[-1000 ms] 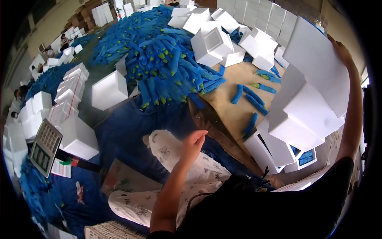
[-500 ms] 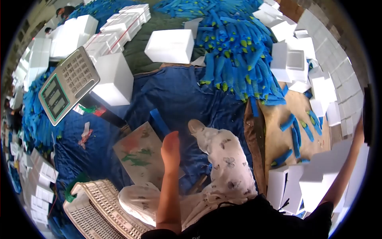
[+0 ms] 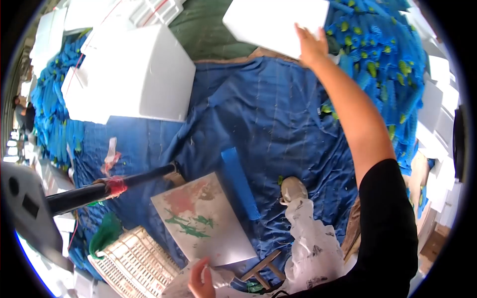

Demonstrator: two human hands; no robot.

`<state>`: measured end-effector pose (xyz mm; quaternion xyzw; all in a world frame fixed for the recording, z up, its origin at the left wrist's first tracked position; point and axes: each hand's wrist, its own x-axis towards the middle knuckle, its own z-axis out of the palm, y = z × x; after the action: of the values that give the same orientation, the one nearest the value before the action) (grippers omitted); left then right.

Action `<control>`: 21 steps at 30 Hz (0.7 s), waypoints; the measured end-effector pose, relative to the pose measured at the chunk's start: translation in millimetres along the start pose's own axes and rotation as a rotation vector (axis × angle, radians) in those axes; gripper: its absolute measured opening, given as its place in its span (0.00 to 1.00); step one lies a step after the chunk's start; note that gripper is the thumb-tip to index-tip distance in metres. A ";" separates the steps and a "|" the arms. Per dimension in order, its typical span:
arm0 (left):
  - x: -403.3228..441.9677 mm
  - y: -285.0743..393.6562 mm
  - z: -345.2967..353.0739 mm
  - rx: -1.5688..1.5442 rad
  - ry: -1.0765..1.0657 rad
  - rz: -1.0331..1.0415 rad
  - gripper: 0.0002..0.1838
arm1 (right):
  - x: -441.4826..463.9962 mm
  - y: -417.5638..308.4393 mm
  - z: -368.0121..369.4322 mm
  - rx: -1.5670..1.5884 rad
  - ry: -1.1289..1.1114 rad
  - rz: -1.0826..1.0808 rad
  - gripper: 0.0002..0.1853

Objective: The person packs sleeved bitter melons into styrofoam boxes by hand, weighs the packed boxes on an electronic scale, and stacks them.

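My right hand (image 3: 313, 47) reaches far forward and grips the near right corner of a white foam box (image 3: 268, 22), fingers spread over its side. Near the bottom edge, my left hand (image 3: 201, 280) hangs by my knee, fingers loosely bent and apart, with nothing visible in them. Just beyond it lies a metal scale plate (image 3: 203, 218) with red and green smears. A black scale post (image 3: 144, 179) slants up to the scale head (image 3: 35, 208), seen from behind. Beside the plate, a blue-sleeved piece (image 3: 240, 184) lies on the blue sheet.
A large heap of blue-netted green produce (image 3: 375, 59) lies at right, another (image 3: 54, 109) at left. White foam boxes (image 3: 164, 74) stand front left, more (image 3: 432, 104) at the right edge. A plastic crate (image 3: 139, 263) sits lower left, and a person (image 3: 24, 114) is far left.
My view has shifted forward and down. My right arm has swung from the far right onto the foam box. My left hand has dropped from above the plate toward my knee.
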<state>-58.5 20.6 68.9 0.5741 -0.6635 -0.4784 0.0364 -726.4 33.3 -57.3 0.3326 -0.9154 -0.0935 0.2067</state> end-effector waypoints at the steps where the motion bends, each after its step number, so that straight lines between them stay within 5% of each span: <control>1: 2.0 24.2 -4.1 0.006 0.060 0.052 0.13 | 9.2 -4.9 -15.7 -0.131 -0.446 0.163 0.40; 2: 3.0 29.0 -16.2 0.157 0.100 0.056 0.13 | -9.9 5.4 5.8 -0.087 -0.210 0.122 0.29; 3: 0.3 38.3 -27.8 0.087 0.133 -0.077 0.16 | -28.8 16.4 7.7 -0.119 -0.232 -0.038 0.15; 4: 0.5 21.0 -38.9 0.170 0.290 0.066 0.13 | -43.0 16.8 6.4 -0.084 -0.385 -0.013 0.07; 7: -9.3 -10.3 -90.0 0.356 0.599 0.337 0.13 | -124.5 20.6 -41.5 0.385 -0.026 -0.152 0.16; 8: -19.6 -30.8 -113.3 0.359 0.774 0.276 0.13 | -157.7 22.0 -73.7 0.505 0.096 -0.272 0.21; 10: -42.5 -50.9 -156.1 0.469 1.015 0.139 0.15 | -253.6 36.7 -85.8 0.982 -0.138 0.010 0.30; 12: -78.8 -107.9 -204.4 0.482 1.098 0.167 0.15 | -308.9 45.1 -142.7 1.036 -0.482 -0.017 0.25; 13: -94.6 -134.7 -224.8 0.433 1.150 0.104 0.16 | -301.3 36.3 -200.5 0.848 -0.662 -0.213 0.20; 15: -109.9 -205.6 -269.9 0.375 1.224 -0.073 0.16 | -289.4 3.5 -250.9 0.813 -0.445 -0.565 0.16; 18: -105.3 -385.5 -333.0 0.437 1.060 -0.133 0.17 | -258.1 -76.9 -352.4 0.766 -0.364 -0.907 0.16; 19: -90.8 -394.0 -335.8 0.415 0.921 -0.418 0.22 | -256.6 -100.8 -373.1 0.772 -0.318 -1.034 0.17; 21: -59.5 -420.1 -332.8 0.484 0.674 -0.477 0.30 | -278.9 -138.5 -387.8 0.761 -0.473 -1.075 0.17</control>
<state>465.9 -80.3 -5.9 0.8255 -0.5567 -0.0925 0.0040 -283.3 95.3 159.6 0.7592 -0.6136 0.0745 -0.2038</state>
